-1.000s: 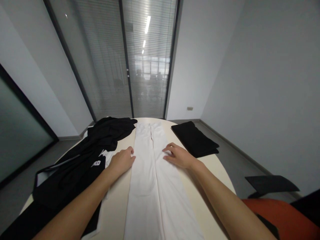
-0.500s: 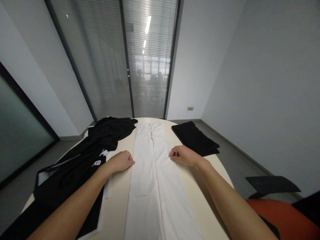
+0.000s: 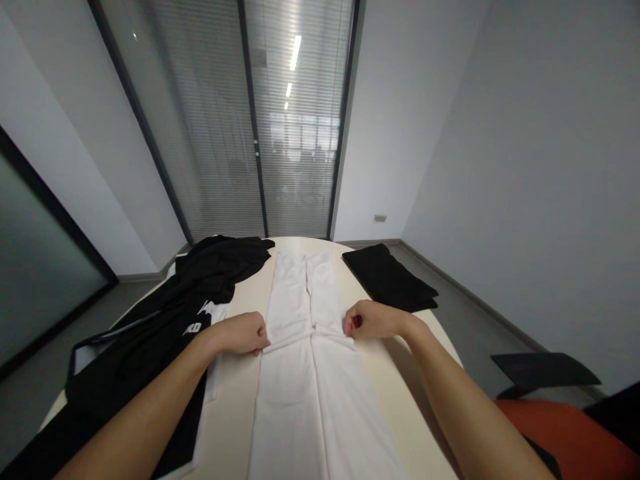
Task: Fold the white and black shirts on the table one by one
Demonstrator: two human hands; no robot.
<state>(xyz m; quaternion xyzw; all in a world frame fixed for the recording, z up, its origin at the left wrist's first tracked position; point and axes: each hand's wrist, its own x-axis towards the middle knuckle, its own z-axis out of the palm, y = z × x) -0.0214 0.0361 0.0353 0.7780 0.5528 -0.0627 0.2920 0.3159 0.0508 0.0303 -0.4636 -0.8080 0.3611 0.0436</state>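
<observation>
A pair of white trousers (image 3: 293, 400) lies lengthwise down the middle of the table, the two legs side by side with a dark gap between them at the far end. My left hand (image 3: 246, 333) is closed at their left edge, fingertips pinching the cloth. Opposite it, my right hand (image 3: 370, 320) pinches the right edge, its fingers curled. A raised crosswise crease runs through the fabric from one hand to the other.
Rumpled black clothing (image 3: 145, 340) with white lettering covers the table's left side. A folded black garment (image 3: 390, 277) lies at the right edge of the pale round table (image 3: 239, 400). An orange chair (image 3: 555, 433) stands at the lower right, near the wall.
Both hands have moved slightly toward me, pulling the cloth. The trousers' far end has slid nearer, and the crosswise crease has formed between my hands.
</observation>
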